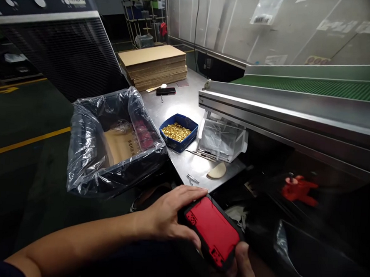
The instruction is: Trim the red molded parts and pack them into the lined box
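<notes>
While both hands clasp the red-and-black case (213,234), the left hand (167,214) curls over its 9 o'clock end and the right hand (242,269) pinches its 5 o'clock corner; that shallow corner grip could let it slide into the dark gap below.

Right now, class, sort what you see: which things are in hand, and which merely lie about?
In hand:
red and black case, held by left hand and right hand.

Lying about:
blue tray of brass parts
bag-lined box
cardboard stack
black phone
</notes>
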